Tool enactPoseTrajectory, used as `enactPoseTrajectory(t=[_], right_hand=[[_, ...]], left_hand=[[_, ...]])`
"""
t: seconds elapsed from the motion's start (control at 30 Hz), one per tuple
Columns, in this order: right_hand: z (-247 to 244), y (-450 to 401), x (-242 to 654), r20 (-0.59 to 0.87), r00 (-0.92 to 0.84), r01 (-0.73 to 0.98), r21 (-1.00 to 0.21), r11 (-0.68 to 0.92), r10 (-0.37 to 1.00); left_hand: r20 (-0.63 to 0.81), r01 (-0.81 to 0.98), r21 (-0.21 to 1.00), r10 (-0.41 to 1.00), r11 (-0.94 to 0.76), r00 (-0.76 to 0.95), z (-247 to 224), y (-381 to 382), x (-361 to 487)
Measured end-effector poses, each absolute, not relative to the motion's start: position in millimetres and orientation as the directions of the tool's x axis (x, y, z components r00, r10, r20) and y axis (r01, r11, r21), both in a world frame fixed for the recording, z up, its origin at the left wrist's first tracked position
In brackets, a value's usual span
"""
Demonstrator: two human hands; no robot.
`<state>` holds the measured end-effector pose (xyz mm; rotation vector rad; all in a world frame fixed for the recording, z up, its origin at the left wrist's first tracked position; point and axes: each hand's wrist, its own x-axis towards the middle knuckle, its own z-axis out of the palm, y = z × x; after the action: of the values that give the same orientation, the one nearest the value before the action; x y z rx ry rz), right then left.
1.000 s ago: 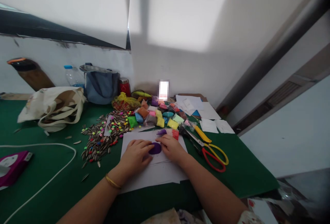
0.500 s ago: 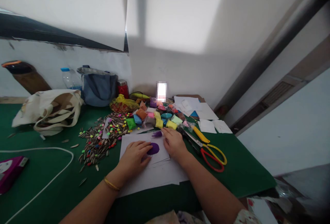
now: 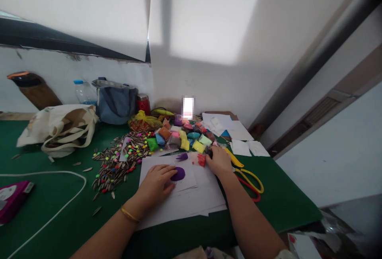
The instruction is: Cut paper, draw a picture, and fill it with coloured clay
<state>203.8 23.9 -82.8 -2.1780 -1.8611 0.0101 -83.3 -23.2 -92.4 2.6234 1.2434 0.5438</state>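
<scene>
My left hand (image 3: 158, 181) lies flat on the white paper (image 3: 191, 199), its fingertips touching the edge of a flat purple oval (image 3: 178, 174). A smaller purple piece (image 3: 182, 156) rests near the paper's top edge, with a red piece (image 3: 201, 160) to its right. My right hand (image 3: 219, 160) is over the black handle (image 3: 209, 152) beside the red piece, its fingers curved down. What those fingers grip, if anything, is hidden. Scissors with yellow and red handles (image 3: 252, 178) lie partly under the right wrist.
Colourful clay packets (image 3: 184, 143) lie behind the paper. Striped seeds with coloured beads (image 3: 112, 167) spread to the left. A cream bag (image 3: 64, 127), blue bag (image 3: 115, 104), red flask (image 3: 143, 104) and white cable (image 3: 59, 209) are farther left. A yellow cutter (image 3: 235, 158) lies on the right.
My right hand has moved right, from beside the small purple piece to the black handle, uncovering the red piece. My left hand stays by the purple oval.
</scene>
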Motion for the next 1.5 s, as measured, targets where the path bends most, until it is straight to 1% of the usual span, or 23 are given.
enactPoseTrajectory(t=[0.17, 0.3, 0.43, 0.5, 0.6, 0.7, 0.8, 0.9, 1.0, 1.07, 1.13, 1.23, 1.33, 1.4, 1.5], right_hand=[[-74.8, 21.2, 201.6, 0.284, 0.179, 0.971, -0.206, -0.122, 0.942], [-65.1, 24.8, 191.5, 0.286, 0.083, 0.983, -0.182, -0.031, 0.955], [-57.0, 47.7, 176.2, 0.294, -0.009, 0.992, -0.120, 0.046, 0.956], [-54.9, 67.0, 168.6, 0.280, -0.003, 0.995, -0.097, 0.031, 0.960], [-55.4, 96.0, 158.6, 0.206, 0.029, 0.997, -0.079, -0.013, 0.978], [-59.1, 113.5, 152.7, 0.145, 0.027, 0.998, -0.053, -0.019, 0.989], [-62.2, 116.8, 152.9, 0.155, 0.012, 0.999, -0.033, -0.007, 0.988], [-62.6, 112.1, 158.2, 0.179, 0.013, 0.999, -0.044, -0.005, 0.984], [-61.1, 105.5, 165.0, 0.136, -0.008, 0.998, -0.057, 0.016, 0.991], [-59.8, 101.6, 168.2, 0.112, -0.034, 0.998, -0.053, 0.041, 0.993], [-58.1, 98.2, 168.5, 0.120, -0.056, 0.997, -0.049, 0.062, 0.991], [-55.0, 93.1, 160.6, 0.203, -0.093, 0.992, -0.065, 0.108, 0.975], [-53.3, 88.3, 141.1, 0.254, -0.216, 0.967, -0.078, 0.242, 0.943], [-54.2, 86.8, 124.0, 0.245, -0.302, 0.943, -0.067, 0.327, 0.921], [-58.3, 89.4, 99.8, 0.227, -0.318, 0.940, -0.051, 0.337, 0.921]], left_hand=[[0.267, 0.700, 0.329, 0.773, -0.634, 0.575, -92.4, -22.8, -84.0], [0.293, 0.690, 0.353, 0.775, -0.632, 0.560, -91.6, -23.2, -85.5], [0.305, 0.679, 0.368, 0.773, -0.635, 0.557, -93.4, -21.8, -86.5], [0.310, 0.683, 0.369, 0.776, -0.630, 0.549, -94.6, -20.8, -86.8], [0.331, 0.690, 0.367, 0.781, -0.623, 0.529, -95.1, -19.8, -87.9], [0.342, 0.695, 0.372, 0.787, -0.615, 0.513, -93.8, -19.5, -90.0], [0.331, 0.705, 0.373, 0.796, -0.603, 0.506, -91.8, -19.7, -91.7], [0.318, 0.720, 0.374, 0.810, -0.585, 0.493, -89.3, -20.5, -91.8], [0.299, 0.721, 0.378, 0.814, -0.580, 0.499, -86.8, -21.4, -91.0], [0.295, 0.719, 0.380, 0.813, -0.583, 0.503, -86.1, -21.6, -90.5], [0.302, 0.716, 0.383, 0.812, -0.584, 0.500, -86.8, -21.3, -90.1], [0.315, 0.708, 0.396, 0.811, -0.584, 0.492, -89.6, -20.2, -89.8], [0.329, 0.701, 0.408, 0.811, -0.584, 0.484, -91.8, -19.3, -89.7], [0.333, 0.703, 0.410, 0.813, -0.582, 0.478, -92.1, -19.2, -89.8], [0.318, 0.705, 0.410, 0.815, -0.578, 0.484, -91.1, -19.6, -90.3]])
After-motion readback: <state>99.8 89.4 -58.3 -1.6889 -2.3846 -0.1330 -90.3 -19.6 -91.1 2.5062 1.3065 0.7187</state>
